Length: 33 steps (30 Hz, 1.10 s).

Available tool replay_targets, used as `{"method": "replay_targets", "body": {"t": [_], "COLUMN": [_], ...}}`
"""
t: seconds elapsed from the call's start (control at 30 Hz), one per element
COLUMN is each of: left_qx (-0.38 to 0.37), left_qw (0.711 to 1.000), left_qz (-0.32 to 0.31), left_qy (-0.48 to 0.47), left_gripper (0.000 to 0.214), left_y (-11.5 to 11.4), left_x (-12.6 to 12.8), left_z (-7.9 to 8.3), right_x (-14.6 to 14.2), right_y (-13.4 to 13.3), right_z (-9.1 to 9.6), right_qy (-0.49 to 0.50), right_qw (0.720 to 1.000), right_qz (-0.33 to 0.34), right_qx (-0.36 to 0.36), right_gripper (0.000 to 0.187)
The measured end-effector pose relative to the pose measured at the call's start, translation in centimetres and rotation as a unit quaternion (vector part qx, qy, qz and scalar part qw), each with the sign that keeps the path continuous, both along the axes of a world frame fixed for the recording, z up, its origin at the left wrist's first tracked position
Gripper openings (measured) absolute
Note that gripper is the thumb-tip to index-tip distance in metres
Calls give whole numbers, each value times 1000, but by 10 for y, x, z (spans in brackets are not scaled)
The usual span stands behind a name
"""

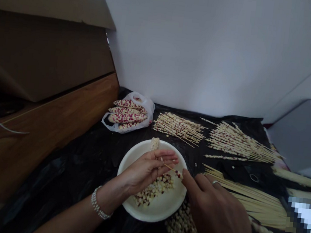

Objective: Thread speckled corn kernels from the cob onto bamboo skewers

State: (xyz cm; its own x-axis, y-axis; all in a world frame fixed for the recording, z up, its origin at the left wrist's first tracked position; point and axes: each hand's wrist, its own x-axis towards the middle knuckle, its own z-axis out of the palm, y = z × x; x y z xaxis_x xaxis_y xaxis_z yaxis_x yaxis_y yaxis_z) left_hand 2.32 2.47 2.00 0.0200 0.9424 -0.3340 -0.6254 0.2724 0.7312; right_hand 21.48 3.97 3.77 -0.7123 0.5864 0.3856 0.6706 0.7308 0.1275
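Note:
My left hand (147, 169), with a beaded bracelet at the wrist, is palm up over the white bowl (124, 165). Its fingers are long and cupped, the thumb is near the index finger, and a few pale corn kernels appear to be between them. My right hand (215, 204), wearing a ring, grips a thin wooden skewer (170, 167). That skewer slants across, its bare tip by my left thumb, with red and pale kernels near the right fingertips and more behind the hand. Loose kernels (153, 192) lie in the bowl, where a pale cob piece (155, 143) leans on the far rim.
A plastic bag (148, 106) of speckled corn cobs stands behind the bowl. Two piles of threaded skewers (176, 126) lie beyond, and bare skewers (263, 205) spread right. More kernels (184, 229) are on the black sheet (68, 181). A wooden board (47, 116) borders the left.

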Motion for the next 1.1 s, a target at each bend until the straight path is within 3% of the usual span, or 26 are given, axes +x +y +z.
{"method": "replay_targets", "body": {"t": [0.2, 0.4, 0.73, 0.87, 1.1], "left_qx": [19, -46, -66, -52, -58], "left_qw": [1000, 996, 994, 992, 994], "left_qz": [12, 80, 70, 94, 73], "left_qy": [11, 6, -51, -65, -60], "left_gripper": [23, 8, 25, 22, 19], "left_y": [1, 7, 9, 8, 7], "left_x": [-4, -7, -7, -8, -8], "left_z": [-7, -10, -5, -7, -8], "right_x": [7, 7, 6, 6, 7], "right_y": [3, 4, 9, 10, 8], "right_z": [4, 5, 3, 1, 3], "right_qy": [-5, 6, -6, 0, 5], "right_qw": [1000, 999, 999, 999, 999], "right_qz": [-2, -2, -20, -26, -25], "right_qx": [21, 39, 34, 40, 45], "right_gripper": [50, 46, 42, 41, 42]}}
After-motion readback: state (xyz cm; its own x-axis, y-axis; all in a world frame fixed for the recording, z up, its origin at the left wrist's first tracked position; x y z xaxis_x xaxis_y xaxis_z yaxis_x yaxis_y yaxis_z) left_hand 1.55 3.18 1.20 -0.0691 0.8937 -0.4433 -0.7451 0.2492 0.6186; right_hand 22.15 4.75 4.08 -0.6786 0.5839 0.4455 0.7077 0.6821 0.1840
